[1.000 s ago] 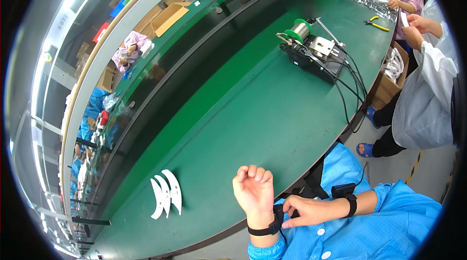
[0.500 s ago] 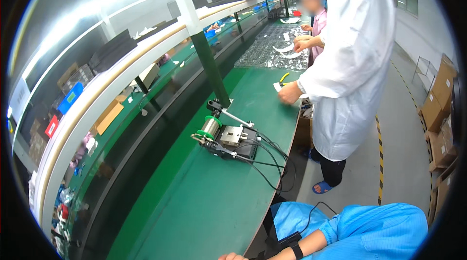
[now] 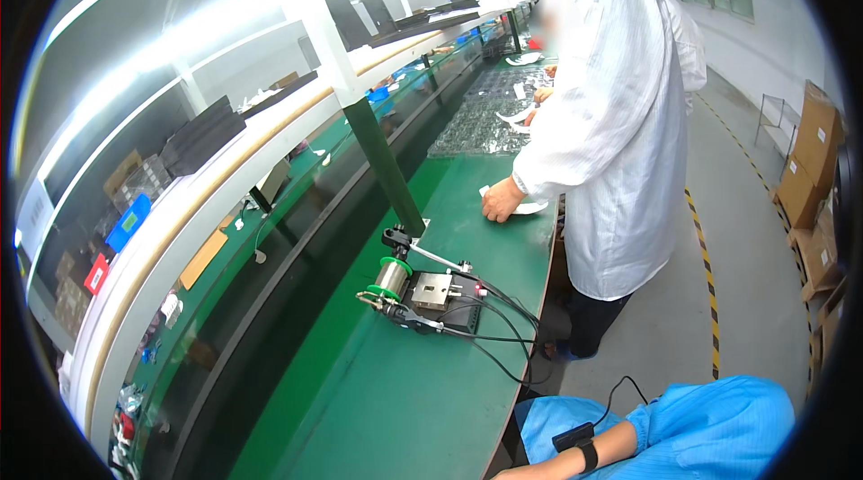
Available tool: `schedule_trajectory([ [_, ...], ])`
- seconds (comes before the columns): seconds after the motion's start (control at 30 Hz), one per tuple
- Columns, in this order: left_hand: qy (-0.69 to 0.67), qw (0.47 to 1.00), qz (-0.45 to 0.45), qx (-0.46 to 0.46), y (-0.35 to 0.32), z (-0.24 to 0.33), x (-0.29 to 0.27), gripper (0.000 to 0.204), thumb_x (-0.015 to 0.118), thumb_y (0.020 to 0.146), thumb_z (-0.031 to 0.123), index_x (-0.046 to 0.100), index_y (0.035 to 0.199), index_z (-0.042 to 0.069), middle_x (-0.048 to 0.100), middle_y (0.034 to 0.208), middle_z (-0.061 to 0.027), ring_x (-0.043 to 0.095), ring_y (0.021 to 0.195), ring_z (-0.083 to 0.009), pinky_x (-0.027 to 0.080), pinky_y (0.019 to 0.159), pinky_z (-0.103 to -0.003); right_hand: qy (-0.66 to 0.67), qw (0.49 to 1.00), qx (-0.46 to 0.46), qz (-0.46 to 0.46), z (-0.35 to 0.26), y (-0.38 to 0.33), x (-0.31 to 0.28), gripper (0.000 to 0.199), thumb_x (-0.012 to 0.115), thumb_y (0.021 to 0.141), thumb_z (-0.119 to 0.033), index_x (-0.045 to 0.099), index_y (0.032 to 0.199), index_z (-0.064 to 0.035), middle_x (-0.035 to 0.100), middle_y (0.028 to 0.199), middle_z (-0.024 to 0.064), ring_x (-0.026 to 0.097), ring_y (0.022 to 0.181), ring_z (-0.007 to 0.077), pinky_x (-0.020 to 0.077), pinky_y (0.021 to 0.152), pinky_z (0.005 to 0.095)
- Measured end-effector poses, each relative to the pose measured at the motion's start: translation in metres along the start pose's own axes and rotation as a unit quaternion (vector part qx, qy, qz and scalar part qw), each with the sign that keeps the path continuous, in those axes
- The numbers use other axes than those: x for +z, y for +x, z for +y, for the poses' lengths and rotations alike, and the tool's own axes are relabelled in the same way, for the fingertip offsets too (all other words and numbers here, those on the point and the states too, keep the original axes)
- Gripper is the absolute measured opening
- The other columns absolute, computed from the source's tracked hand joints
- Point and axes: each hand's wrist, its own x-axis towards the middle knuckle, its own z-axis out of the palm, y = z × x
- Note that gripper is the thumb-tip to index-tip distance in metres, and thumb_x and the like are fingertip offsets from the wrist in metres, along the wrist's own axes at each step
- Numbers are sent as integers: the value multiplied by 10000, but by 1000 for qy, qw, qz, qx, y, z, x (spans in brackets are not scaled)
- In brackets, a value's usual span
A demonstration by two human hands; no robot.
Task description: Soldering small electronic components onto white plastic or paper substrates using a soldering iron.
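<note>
My right hand (image 3: pixel 532 471) lies at the lower edge of the head view, beside the green bench's near edge. Its fingers are cut off by the frame, so what they hold, if anything, cannot be seen. A dark band (image 3: pixel 586 455) circles that wrist below a blue sleeve (image 3: pixel 715 426). My left hand is out of view. Farther up the bench (image 3: pixel 395 408) stands a black-based device (image 3: pixel 460 316) with a metal block (image 3: pixel 433 290), a silver wire spool (image 3: pixel 391 279) with green ends, jointed arms and black cables (image 3: pixel 503 338). Neither hand is seen touching it.
Beyond the device, a co-worker in a white coat (image 3: pixel 602 138) rests a hand (image 3: pixel 502 200) on a white curved piece (image 3: pixel 532 208). Clear sheeting (image 3: pixel 472 128) covers the far bench. A green post (image 3: pixel 385 164) and shelf rail stand left; cardboard boxes (image 3: pixel 803 183) line the right.
The view has shifted slightly. The co-worker's near hand has come down onto the bench, closer to the device, with the white curved piece. My right fingertips have slipped below the frame.
</note>
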Motion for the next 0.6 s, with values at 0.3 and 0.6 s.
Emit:
schedule_trajectory([
  [0.3,173,977,33,121,37,-28,-38,134,470,939,112,556,916,11,503,690,-23,454,593,-97,389,553,-222,-124,871,-136,455,-87,-65,-164,166,583,898,-104,602,1037,-15,651,911,69,625,821,124,511,746,284],
  [0.6,108,992,49,46,43,-16,-35,290,395,992,222,556,856,23,490,605,-16,442,547,-92,339,508,-223,-405,498,207,738,-63,-52,-380,658,693,738,-451,463,1137,19,484,1159,225,486,1103,386,432,870,509],
])
